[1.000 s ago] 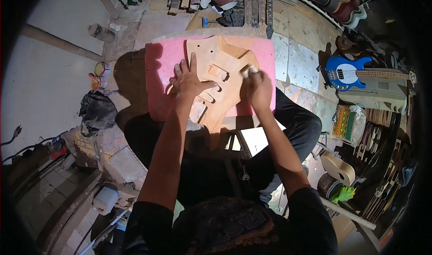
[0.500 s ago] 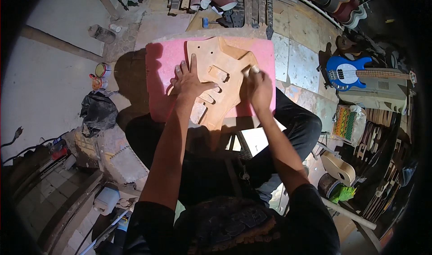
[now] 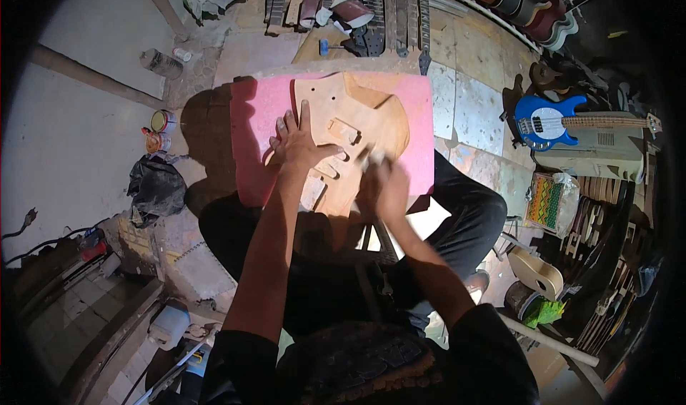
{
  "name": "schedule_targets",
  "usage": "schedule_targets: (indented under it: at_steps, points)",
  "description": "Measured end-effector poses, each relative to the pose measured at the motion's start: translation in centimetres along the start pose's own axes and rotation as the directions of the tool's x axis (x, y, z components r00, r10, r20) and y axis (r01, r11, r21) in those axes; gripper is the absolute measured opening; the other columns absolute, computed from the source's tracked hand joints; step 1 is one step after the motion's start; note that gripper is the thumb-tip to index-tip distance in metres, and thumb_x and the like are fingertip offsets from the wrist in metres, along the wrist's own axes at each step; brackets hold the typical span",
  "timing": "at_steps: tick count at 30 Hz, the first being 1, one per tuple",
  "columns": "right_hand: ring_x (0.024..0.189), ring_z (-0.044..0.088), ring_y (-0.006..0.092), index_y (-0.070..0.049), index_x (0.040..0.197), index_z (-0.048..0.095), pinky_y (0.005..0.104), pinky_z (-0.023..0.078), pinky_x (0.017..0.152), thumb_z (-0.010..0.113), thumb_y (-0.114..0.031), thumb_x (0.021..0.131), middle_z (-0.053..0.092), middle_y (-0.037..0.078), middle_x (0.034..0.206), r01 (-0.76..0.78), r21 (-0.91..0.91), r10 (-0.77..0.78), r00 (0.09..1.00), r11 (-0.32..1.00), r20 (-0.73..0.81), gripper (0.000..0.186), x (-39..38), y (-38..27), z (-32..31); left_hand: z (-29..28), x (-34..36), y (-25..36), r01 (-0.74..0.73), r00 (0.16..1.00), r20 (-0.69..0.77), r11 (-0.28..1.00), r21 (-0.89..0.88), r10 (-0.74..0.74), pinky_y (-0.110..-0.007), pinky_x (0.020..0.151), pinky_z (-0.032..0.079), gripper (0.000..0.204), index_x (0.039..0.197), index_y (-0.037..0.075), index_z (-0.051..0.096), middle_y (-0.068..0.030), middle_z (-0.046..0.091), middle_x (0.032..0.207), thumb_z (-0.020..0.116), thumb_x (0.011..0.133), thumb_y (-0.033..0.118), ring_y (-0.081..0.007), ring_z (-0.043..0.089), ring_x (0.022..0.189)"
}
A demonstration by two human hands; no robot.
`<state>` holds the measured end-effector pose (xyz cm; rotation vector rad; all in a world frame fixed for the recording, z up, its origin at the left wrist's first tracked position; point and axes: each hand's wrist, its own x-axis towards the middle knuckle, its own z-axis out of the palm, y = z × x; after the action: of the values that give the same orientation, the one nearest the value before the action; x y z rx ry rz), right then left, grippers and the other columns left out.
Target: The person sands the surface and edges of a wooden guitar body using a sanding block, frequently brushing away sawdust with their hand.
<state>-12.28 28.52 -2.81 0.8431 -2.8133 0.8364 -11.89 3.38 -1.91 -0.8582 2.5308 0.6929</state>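
A bare wooden electric guitar body (image 3: 386,122) with routed cavities lies flat on a pink padded board (image 3: 421,112) in front of me. My left hand (image 3: 294,142) rests on its left side, fingers spread, pressing down near the cavities. At the right lower edge of the body is my right hand (image 3: 386,183), blurred by motion. Its fingers are closed together, and a small pale thing shows at their tips, too smeared to name. Shadow covers part of the wood beneath that hand.
Several guitar necks (image 3: 400,12) and curled sandpaper pieces (image 3: 354,12) lie beyond the board. To the right are a blue bass guitar (image 3: 550,122) and a small acoustic guitar body (image 3: 536,270). Open cans (image 3: 163,121) and a black plastic bag (image 3: 156,183) stand at the left.
My right hand has swept from the upper right edge of the guitar body down and left toward its near end. The left hand keeps its place on the wood.
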Motion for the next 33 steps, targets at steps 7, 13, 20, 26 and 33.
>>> schedule_targets:
  at_steps: [7, 13, 20, 26, 33]
  points:
    - [0.099, 0.065, 0.0449, -0.007, 0.127, 0.067, 0.0537, 0.051, 0.083, 0.069, -0.008, 0.089, 0.068, 0.022, 0.117, -0.013, -0.026, 0.013, 1.000, 1.000, 0.025, 0.038, 8.0, -1.9, -2.0, -0.5, -1.0, -1.6, 0.004, 1.000, -0.018, 1.000, -0.005, -0.004, -0.075, 0.120, 0.023, 0.151, 0.171, 0.029, 0.000, -0.0281, 0.019, 0.172, 0.091, 0.059, 0.072, -0.0507, 0.015, 0.159]
    - [0.106, 0.066, 0.0435, -0.007, 0.126, 0.071, 0.0519, 0.052, 0.090, 0.071, -0.010, 0.092, 0.068, 0.023, 0.123, -0.224, 0.150, 0.226, 0.974, 0.963, 0.001, 0.034, 4.6, -1.6, 0.0, -0.5, -1.6, 0.4, 0.031, 0.988, -0.148, 0.999, -0.007, -0.032, -0.071, 0.120, 0.023, 0.140, 0.171, 0.024, 0.014, -0.0262, 0.030, 0.167, 0.083, 0.064, 0.080, -0.0472, 0.027, 0.155]
    - [0.110, 0.063, 0.0456, -0.006, 0.124, 0.069, 0.0542, 0.050, 0.091, 0.069, -0.007, 0.090, 0.066, 0.024, 0.127, -0.150, -0.061, 0.158, 0.976, 0.987, 0.153, 0.035, 11.9, -2.8, -1.3, 2.0, -1.8, -1.5, 0.013, 0.889, -0.457, 0.998, 0.066, 0.019, -0.062, 0.117, 0.031, 0.119, 0.166, 0.021, 0.034, -0.0196, 0.054, 0.151, 0.078, 0.071, 0.077, -0.0383, 0.045, 0.144]
    - [0.105, 0.065, 0.0429, -0.010, 0.128, 0.068, 0.0546, 0.052, 0.086, 0.074, -0.010, 0.089, 0.067, 0.020, 0.124, -0.059, -0.151, 0.053, 0.998, 0.987, -0.040, 0.040, 15.3, 0.9, -0.2, 2.0, -1.1, 0.0, -0.015, 0.878, -0.476, 0.997, 0.081, 0.052, -0.057, 0.116, 0.033, 0.110, 0.164, 0.019, 0.039, -0.0180, 0.057, 0.147, 0.075, 0.076, 0.073, -0.0356, 0.048, 0.140]
    - [0.113, 0.061, 0.0446, -0.009, 0.130, 0.068, 0.0548, 0.047, 0.095, 0.073, -0.011, 0.090, 0.065, 0.022, 0.129, -0.180, -0.064, 0.178, 0.984, 0.982, -0.026, 0.040, 13.6, 0.5, 0.6, 2.9, -0.7, -0.5, -0.021, 0.862, -0.503, 0.995, 0.096, 0.066, -0.057, 0.114, 0.034, 0.108, 0.165, 0.022, 0.037, -0.0173, 0.057, 0.147, 0.072, 0.077, 0.074, -0.0350, 0.049, 0.139]
